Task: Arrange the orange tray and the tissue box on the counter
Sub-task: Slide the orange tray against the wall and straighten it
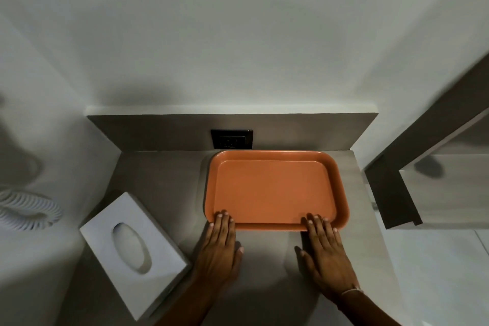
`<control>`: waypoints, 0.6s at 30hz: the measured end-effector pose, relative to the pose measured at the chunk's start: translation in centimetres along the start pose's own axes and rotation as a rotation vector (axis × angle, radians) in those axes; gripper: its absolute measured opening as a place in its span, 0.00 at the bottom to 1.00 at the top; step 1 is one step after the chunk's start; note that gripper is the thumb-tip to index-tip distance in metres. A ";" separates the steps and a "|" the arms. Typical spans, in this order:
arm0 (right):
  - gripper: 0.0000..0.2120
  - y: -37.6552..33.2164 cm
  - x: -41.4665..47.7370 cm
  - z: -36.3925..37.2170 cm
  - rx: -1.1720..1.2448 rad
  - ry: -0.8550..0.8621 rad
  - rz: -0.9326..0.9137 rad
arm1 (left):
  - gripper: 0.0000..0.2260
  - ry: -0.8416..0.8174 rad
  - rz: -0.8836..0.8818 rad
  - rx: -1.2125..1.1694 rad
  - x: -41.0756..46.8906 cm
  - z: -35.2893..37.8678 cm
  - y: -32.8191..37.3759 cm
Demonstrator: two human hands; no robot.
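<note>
An empty orange tray (272,188) lies flat on the grey counter (158,180), pushed towards the back right corner. My left hand (219,243) rests flat with its fingertips on the tray's near left rim. My right hand (325,251) lies flat too, fingertips on the near right rim. Neither hand wraps around the rim. A white tissue box (132,251) with an oval opening on top sits at an angle near the counter's left front edge, to the left of my left hand.
A black wall socket (232,139) is set in the backsplash just behind the tray. A white coiled cord (29,209) hangs at the far left, off the counter. A dark shelf edge (397,193) stands to the right of the counter.
</note>
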State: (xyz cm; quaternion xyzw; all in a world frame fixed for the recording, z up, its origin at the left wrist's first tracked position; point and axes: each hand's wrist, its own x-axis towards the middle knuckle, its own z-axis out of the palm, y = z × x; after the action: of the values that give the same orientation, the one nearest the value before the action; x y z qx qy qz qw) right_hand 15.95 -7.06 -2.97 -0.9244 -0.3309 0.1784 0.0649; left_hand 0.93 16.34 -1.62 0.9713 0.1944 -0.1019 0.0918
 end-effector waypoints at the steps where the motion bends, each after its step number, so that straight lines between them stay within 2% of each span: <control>1: 0.34 0.0 0.3 -0.1 0.008 0.016 0.001 | 0.29 0.004 -0.002 0.006 0.2 -0.2 0.1; 9: 0.33 0.4 1.1 -0.5 -0.011 0.034 -0.003 | 0.28 0.033 -0.012 0.012 0.9 -0.6 0.5; 13: 0.33 -1.2 1.3 -1.2 0.110 0.052 0.005 | 0.29 0.118 -0.007 -0.020 0.5 -1.2 0.1; 15: 0.32 -3.9 1.7 -2.1 0.206 0.088 -0.053 | 0.29 0.182 -0.085 -0.085 -0.5 -1.8 -1.2; 18: 0.33 -9.7 2.9 -2.9 0.334 0.083 -0.242 | 0.27 0.283 -0.217 -0.216 -3.6 -3.3 -5.0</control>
State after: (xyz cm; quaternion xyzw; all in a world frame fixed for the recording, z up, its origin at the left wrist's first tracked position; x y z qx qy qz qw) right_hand 13.35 2.29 1.19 -0.8608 -0.4025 0.1834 0.2516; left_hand -3.73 20.28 1.67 0.9338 0.3187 0.0478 0.1554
